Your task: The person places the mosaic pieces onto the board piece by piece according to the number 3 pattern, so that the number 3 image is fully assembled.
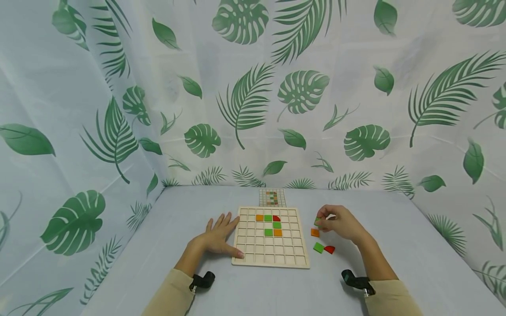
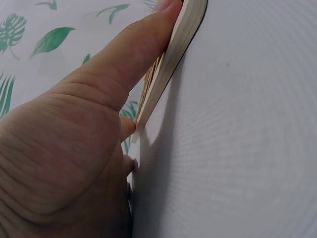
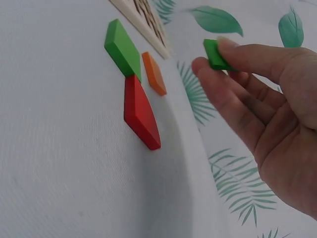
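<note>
A pale wooden grid board (image 1: 253, 250) lies flat on the table. Along its left edge rests my left hand (image 1: 217, 237), fingers spread and thumb on the lower left rim; the left wrist view has the thumb (image 2: 133, 54) against the board's side. To the right of the board, my right hand (image 1: 341, 221) pinches a green square tile (image 3: 213, 53) between thumb and fingertips, lifted off the table. Near that hand lie an orange tile (image 1: 315, 233), another green tile (image 1: 318, 248) and a red quarter-round tile (image 1: 329, 249); the last two touch at a corner.
Several orange and green tiles (image 1: 269, 232) and one red rounded tile (image 1: 276, 218) sit in the board's upper cells. Behind the board is a small card (image 1: 262, 198) printed with a coloured grid pattern. A leaf-patterned curtain (image 1: 253, 162) closes off the table's back.
</note>
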### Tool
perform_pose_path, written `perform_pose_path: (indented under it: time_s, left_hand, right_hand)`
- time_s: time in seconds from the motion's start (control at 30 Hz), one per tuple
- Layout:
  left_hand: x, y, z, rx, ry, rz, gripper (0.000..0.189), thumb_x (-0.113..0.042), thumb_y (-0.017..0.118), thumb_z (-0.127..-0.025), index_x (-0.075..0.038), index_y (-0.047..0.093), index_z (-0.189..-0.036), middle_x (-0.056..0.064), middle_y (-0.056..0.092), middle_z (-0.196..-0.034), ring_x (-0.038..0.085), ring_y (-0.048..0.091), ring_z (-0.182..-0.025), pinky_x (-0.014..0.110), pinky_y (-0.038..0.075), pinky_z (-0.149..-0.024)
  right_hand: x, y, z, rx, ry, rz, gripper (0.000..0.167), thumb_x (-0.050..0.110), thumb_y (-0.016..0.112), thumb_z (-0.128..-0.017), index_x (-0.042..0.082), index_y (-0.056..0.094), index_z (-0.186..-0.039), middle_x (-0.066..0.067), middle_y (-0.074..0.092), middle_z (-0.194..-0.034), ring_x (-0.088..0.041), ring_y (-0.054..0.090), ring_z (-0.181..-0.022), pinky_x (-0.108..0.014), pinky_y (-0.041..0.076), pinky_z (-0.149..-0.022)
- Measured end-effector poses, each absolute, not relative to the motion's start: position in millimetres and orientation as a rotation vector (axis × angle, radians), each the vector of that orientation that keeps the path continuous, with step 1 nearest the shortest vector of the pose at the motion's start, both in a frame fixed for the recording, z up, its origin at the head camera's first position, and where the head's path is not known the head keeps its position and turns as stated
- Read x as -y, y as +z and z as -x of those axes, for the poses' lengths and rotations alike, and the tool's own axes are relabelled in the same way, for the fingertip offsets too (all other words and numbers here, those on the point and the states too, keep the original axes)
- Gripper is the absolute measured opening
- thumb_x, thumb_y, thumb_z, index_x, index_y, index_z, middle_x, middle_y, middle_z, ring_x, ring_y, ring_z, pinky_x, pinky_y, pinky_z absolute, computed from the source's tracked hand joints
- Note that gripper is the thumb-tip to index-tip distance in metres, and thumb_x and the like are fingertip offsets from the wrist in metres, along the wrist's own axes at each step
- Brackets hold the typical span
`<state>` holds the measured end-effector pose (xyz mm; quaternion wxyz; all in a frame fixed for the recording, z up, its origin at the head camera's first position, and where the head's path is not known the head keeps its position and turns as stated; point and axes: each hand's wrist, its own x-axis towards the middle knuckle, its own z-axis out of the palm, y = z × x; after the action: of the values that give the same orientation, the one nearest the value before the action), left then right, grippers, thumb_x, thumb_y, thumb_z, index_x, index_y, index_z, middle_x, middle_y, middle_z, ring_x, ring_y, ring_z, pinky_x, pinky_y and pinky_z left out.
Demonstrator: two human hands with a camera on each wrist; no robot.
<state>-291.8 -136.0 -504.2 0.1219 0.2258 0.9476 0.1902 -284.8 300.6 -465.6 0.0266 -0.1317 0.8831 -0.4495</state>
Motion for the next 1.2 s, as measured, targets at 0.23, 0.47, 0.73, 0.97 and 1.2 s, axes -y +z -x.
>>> perform_pose_path:
  time_s: [0.23, 0.47, 0.73, 0.97, 1.2]
  left_hand:
    - [135.5, -505.6, 292.0, -2.775, 0.562, -0.656, 0.131, -0.079, 0.079, -0.068, -0.021, 0.018, -0.168, 0.016, 0.004, -0.176, 0.039, -0.002, -0.163, 0.071, -0.003, -0.125]
    - [136.0, -504.1, 292.3, -2.774, 0.551, -0.663, 0.131, -0.081, 0.078, -0.068, -0.022, 0.017, -0.169, 0.016, 0.003, -0.176, 0.039, -0.002, -0.163, 0.071, -0.004, -0.125]
    - [135.2, -505.0, 291.9, -2.776, 0.553, -0.657, 0.132, -0.082, 0.078, -0.068, -0.021, 0.018, -0.169, 0.016, 0.004, -0.176, 0.040, -0.001, -0.163, 0.072, -0.003, -0.124]
    - [135.4, -505.2, 292.4, -2.772, 0.551, -0.659, 0.132, -0.082, 0.077, -0.068, -0.021, 0.018, -0.169, 0.016, 0.003, -0.176, 0.040, -0.002, -0.163, 0.071, -0.003, -0.125]
    - [136.5, -505.5, 293.0, -2.768, 0.557, -0.660, 0.132, -0.081, 0.078, -0.068, -0.023, 0.016, -0.169, 0.015, 0.002, -0.176, 0.039, -0.003, -0.163, 0.070, -0.005, -0.125]
  right_hand:
    - [-291.2, -463.2, 286.9, -2.784, -1.501, 0.331, 0.016, 0.016, 0.074, -0.098, 0.005, 0.073, -0.110, -0.012, 0.074, -0.101, -0.027, 0.076, -0.086, -0.028, 0.064, -0.077]
    - [-279.6, -462.7, 288.1, -2.755, -1.618, 0.375, 0.025, 0.011, 0.070, -0.100, -0.002, 0.069, -0.121, -0.019, 0.071, -0.108, -0.034, 0.077, -0.094, -0.034, 0.064, -0.082]
    - [-262.8, -466.6, 287.9, -2.712, -1.643, 0.368, 0.027, 0.007, 0.066, -0.102, -0.001, 0.068, -0.127, -0.018, 0.066, -0.110, -0.037, 0.076, -0.097, -0.040, 0.064, -0.085]
    - [-253.6, -472.0, 289.0, -2.705, -1.619, 0.387, 0.030, 0.009, 0.068, -0.101, -0.002, 0.068, -0.129, -0.016, 0.068, -0.108, -0.037, 0.076, -0.093, -0.039, 0.065, -0.083]
    - [-244.9, -474.2, 289.7, -2.648, -1.651, 0.499, 0.031, 0.008, 0.070, -0.099, -0.007, 0.067, -0.126, -0.019, 0.068, -0.105, -0.039, 0.077, -0.092, -0.029, 0.064, -0.077]
